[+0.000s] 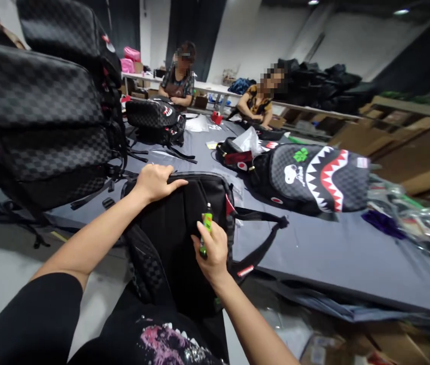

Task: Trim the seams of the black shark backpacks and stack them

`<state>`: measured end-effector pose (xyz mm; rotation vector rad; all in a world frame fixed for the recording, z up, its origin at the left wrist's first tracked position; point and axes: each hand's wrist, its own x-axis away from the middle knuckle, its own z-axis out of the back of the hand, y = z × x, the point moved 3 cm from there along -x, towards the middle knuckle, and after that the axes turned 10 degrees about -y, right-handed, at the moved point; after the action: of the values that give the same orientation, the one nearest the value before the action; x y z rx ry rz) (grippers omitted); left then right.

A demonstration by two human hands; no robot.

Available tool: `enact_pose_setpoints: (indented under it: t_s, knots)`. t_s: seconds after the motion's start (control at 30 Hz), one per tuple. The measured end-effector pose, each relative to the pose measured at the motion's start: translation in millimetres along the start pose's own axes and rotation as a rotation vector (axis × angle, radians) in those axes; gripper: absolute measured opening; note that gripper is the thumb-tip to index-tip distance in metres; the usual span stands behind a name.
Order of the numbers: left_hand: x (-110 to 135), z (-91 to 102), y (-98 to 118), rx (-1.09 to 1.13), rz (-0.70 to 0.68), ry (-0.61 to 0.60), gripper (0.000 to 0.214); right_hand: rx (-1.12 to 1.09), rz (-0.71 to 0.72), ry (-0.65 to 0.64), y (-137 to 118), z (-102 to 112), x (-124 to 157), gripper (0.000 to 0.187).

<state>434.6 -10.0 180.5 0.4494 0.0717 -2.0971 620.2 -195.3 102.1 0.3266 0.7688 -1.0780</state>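
Note:
A black backpack with grey checkered edging leans upright at the table's near edge, its plain padded back panel towards me. My left hand grips its top edge, with the thumb stretched along the near side. In my right hand is a small bright-green tube with a printed label and dark ends, its narrow tip pointing up. That hand is in front of the back panel; I cannot tell whether it touches the fabric. A black strap with a red-and-white tag trails right onto the table.
Checkered backpacks are stacked high at left. A shark-mouth backpack lies on the grey table at right, near plastic-wrapped items. Across the table, two people handle bags. Cardboard boxes stand behind at right.

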Motion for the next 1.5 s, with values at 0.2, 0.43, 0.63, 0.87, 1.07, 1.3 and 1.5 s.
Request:
enact_pose_setpoints:
  t_s: [0.2, 0.43, 0.63, 0.87, 1.07, 1.3, 1.5]
  knots:
    - [8.1, -57.0, 61.4, -0.028, -0.394, 0.101, 0.030, 0.085, -0.378, -0.055, 34.3, -16.3, 91.7, 0.056]
    - [15.5, -112.5, 145.0, -0.051, -0.766, -0.111, 0.041, 0.044, -0.421, 0.022, 34.6, -27.8, 98.7, 0.053]
    - [-8.7, -111.6, 142.5, -0.043, -0.883, -0.141, 0.046, 0.047, -0.323, -0.002, 39.7, -26.2, 114.4, 0.056]
    - [-54.2, -87.2, 78.0, -0.079, -0.604, -0.012, 0.048, -0.172, -0.410, 0.010, 45.7, -17.7, 105.5, 0.045]
    - [-4.7, -97.8, 110.8, 0.124, -0.675, -0.092, 0.040, -0.643, -0.786, 0.254, 54.5, -10.1, 74.7, 0.030]
    - [20.7, -108.7, 116.9, 0.257, -0.612, -0.120, 0.037, -0.692, -1.015, 0.299, 70.8, -7.0, 43.4, 0.031]
    - [31.4, -111.8, 116.7, 0.268, -0.653, -0.083, 0.028, -0.673, -1.055, 0.283, 67.3, -1.8, 31.3, 0.031]
